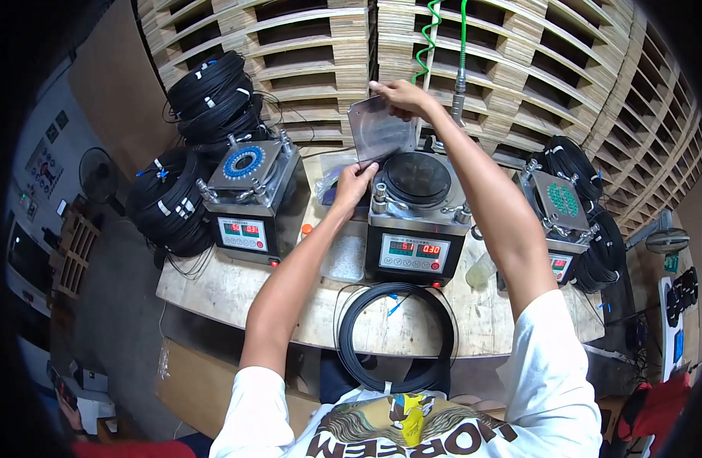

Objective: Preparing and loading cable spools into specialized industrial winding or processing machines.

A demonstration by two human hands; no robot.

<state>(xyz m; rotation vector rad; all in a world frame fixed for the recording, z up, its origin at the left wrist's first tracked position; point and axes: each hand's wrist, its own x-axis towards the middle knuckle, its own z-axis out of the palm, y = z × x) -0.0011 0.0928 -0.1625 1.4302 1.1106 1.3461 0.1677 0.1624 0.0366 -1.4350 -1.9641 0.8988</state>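
Observation:
Between my two hands a square grey metal plate [378, 131] is held up on edge, tilted, behind and left of a round black disc [418, 179]. My left hand [353, 185] pinches the plate's lower edge between thumb and fingers. At its upper edge, my right hand [404, 101] has its fingers curled round the plate; some fingertips are hidden. The disc lies on top of the middle benchtop machine [375, 263], a black box with a lit red display and metal corner posts.
Similar machines flank it: the left one [248, 202] bears a blue ring of small parts, the right one [562, 202] green parts. A black cable coil [347, 336] overhangs the table's front edge. A clear tub [343, 259] and a greenish cup [481, 271] stand nearby. Pallets [305, 46] rise behind.

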